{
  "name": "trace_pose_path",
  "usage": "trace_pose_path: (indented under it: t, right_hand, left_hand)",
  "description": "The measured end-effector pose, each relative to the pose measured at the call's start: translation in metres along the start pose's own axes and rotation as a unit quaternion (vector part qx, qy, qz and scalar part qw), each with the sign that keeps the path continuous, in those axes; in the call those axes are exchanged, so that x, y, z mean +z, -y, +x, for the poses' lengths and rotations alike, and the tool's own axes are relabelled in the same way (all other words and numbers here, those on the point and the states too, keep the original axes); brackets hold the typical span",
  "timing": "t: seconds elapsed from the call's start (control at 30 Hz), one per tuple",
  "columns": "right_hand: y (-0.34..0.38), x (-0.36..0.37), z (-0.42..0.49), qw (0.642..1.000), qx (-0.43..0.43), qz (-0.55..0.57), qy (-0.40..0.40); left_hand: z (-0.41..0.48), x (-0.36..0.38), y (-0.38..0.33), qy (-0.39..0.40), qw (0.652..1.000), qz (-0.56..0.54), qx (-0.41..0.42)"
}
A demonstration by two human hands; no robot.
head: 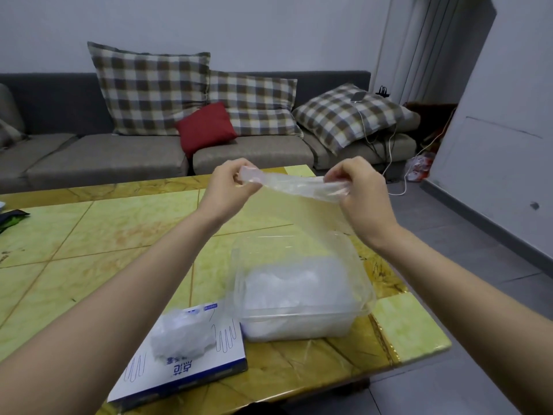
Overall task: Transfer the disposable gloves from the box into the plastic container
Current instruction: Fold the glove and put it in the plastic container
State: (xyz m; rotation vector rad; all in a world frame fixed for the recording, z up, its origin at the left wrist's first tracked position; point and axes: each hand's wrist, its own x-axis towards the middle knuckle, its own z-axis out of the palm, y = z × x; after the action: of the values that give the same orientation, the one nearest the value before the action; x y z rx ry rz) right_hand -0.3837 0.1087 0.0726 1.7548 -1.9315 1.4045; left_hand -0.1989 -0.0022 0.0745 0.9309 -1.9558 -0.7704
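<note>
Disposable gloves are in three places. One glove (294, 185) is stretched in the air between the two hands. A crumpled tuft (182, 333) pokes out of the box (191, 366), which lies below the left hand and nearer the body. A pale heap (287, 283) fills the plastic container (302, 326) directly beneath the right hand.

The left hand (229, 185) has its fingers curled round one end of the glove and pinches it. The right hand (356, 187) grips the other end in the same way. Both hands are raised well above the table (104, 235) and held apart, so the film is drawn out into a long band. This looks like a way to smooth the clingy sheet before it is lowered. Holding it right over the container means it only has to go straight down.

The glove is very thin clear film, lightly wrinkled and almost invisible except where it bunches at the fingertips. A faint veil of it seems to hang down towards the container. The container is clear, thin-walled plastic with rounded corners and a lipped rim, and the gloves inside show as a soft, cloudy mass. The box is flat white and blue cardboard printed with outlines of hands, and its opening faces up so gloves can be pulled out. The table is glossy, with yellow-green tile-like panels and golden seams.
</note>
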Motion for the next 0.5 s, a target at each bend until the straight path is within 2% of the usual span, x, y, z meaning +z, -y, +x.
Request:
trace_pose_path:
  t: [0.1,0.2,0.27,0.4,0.5]
  right_hand:
    - [-0.010,0.002,-0.021,0.983,-0.153,-0.072,0.072]
    - [-0.028,0.010,-0.040,0.962,-0.147,-0.120,0.197]
    - [-0.037,0.021,-0.054,0.938,-0.124,-0.139,0.292]
    - [-0.046,0.045,-0.071,0.879,-0.067,-0.161,0.444]
    - [-0.047,0.059,-0.074,0.854,0.001,-0.147,0.499]
  left_hand:
    - [-0.013,-0.004,0.018,0.023,0.997,0.049,0.059]
    - [-0.030,-0.002,0.041,0.085,0.986,0.118,0.081]
    - [-0.039,0.002,0.052,0.142,0.963,0.196,0.119]
    - [-0.050,0.018,0.062,0.281,0.859,0.383,0.191]
    - [-0.051,0.032,0.067,0.339,0.785,0.476,0.206]
